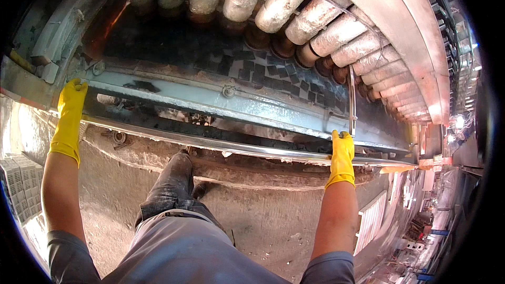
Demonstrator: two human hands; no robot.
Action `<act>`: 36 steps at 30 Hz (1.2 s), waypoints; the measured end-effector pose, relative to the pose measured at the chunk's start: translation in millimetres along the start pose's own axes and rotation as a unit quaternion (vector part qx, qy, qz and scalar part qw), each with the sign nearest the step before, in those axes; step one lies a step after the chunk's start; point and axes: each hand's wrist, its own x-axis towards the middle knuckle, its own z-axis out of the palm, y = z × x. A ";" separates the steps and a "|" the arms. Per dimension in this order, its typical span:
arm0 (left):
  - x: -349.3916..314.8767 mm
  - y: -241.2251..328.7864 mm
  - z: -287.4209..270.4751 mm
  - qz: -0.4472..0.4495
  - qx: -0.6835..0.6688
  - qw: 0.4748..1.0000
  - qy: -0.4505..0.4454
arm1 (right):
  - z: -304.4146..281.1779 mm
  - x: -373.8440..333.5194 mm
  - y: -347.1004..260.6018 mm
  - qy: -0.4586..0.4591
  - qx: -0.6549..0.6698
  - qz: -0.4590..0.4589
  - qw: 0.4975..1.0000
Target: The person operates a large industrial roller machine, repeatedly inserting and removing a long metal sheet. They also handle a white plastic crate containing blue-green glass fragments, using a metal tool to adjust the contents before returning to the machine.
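Both my hands wear long yellow rubber gloves. My left hand [72, 99] is closed at the left end of a long, pale blue-grey metal beam [263, 109], its fingers curled over the near edge. Far to the right, my right hand [342, 152] is closed at the same near edge; its fingertips are partly hidden. Just beyond my right hand a narrow metal strip [352, 100] stands up, its lower end close to my fingers; whether they touch it I cannot tell. Dark square pieces [263, 73] lie scattered on the surface behind the beam.
Several thick, worn cylinders [279, 0] line the far side beneath a curved metal housing [389, 0]. A shiny rail [226, 147] runs in front of me, with a gap between it and the beam. Stacked perforated blocks [23, 184] stand at left. An orange glow shows at far left.
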 end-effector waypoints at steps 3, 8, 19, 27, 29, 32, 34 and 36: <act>11.2 7.5 1.6 0.004 0.010 1.000 0.004 | -1.3 7.2 -10.6 0.001 -0.027 -0.004 1.000; 22.7 14.1 3.4 -0.002 0.002 1.000 -0.002 | 6.0 22.7 -13.0 0.000 -0.032 -0.003 0.999; 32.7 25.7 3.5 -0.006 0.008 1.000 -0.007 | 5.9 27.4 -23.0 -0.001 -0.014 0.002 1.000; 49.3 45.5 6.2 -0.002 0.014 1.000 -0.006 | 13.7 57.5 -29.6 -0.003 -0.038 -0.024 0.999; 57.8 51.3 7.1 0.000 0.012 1.000 -0.005 | 15.7 67.6 -35.1 -0.003 -0.054 -0.030 0.998; 70.0 61.0 9.4 0.007 0.019 1.000 -0.007 | 16.4 80.6 -43.3 -0.005 -0.091 -0.046 0.995; 77.1 68.9 12.4 0.010 0.021 1.000 -0.008 | 24.0 97.2 -38.8 -0.009 -0.075 -0.020 0.997; 82.9 74.3 12.4 0.007 0.020 1.000 -0.004 | 26.2 102.3 -48.7 -0.014 -0.074 -0.016 0.997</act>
